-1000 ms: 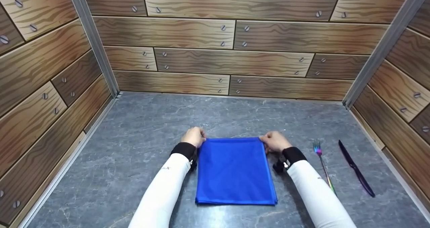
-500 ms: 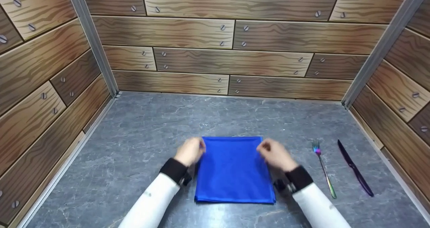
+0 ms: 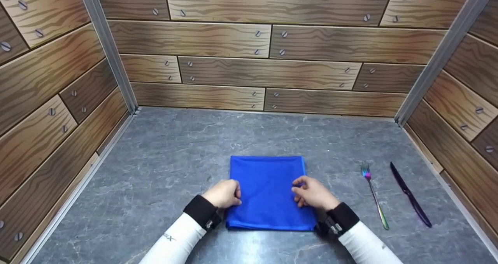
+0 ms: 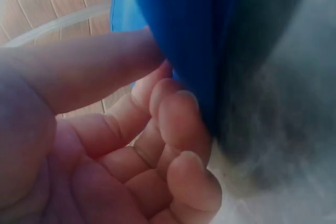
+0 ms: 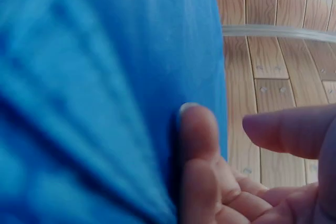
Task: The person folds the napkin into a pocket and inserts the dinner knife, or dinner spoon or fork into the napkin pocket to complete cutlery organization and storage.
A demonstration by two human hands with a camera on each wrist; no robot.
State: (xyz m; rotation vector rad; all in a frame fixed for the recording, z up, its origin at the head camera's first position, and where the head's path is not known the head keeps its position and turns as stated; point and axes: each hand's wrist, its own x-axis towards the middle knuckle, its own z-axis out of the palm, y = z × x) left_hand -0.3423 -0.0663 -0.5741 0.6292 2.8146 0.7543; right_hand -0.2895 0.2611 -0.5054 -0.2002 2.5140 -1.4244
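Observation:
A folded blue cloth (image 3: 268, 194) lies flat on the grey tabletop, its near edge showing stacked layers. My left hand (image 3: 223, 194) is at the cloth's left edge, fingers loosely curled. In the left wrist view its thumb and index finger come together beside the blue fabric (image 4: 184, 19), with no fabric plainly seen between them. Over the right side of the cloth is my right hand (image 3: 313, 193), fingers bent and thumb apart. In the right wrist view one fingertip (image 5: 197, 129) is against or just above the cloth; contact is unclear.
To the right of the cloth lies a rainbow-coloured fork (image 3: 374, 198), tines pointing away. Beyond it is a dark purple table knife (image 3: 410, 196). Wood-patterned walls (image 3: 264, 71) enclose the tabletop at the back and both sides.
Both hands have left the cloth's far corners and come nearer along its sides. The far corners are now uncovered. Fork and knife stay where they were.

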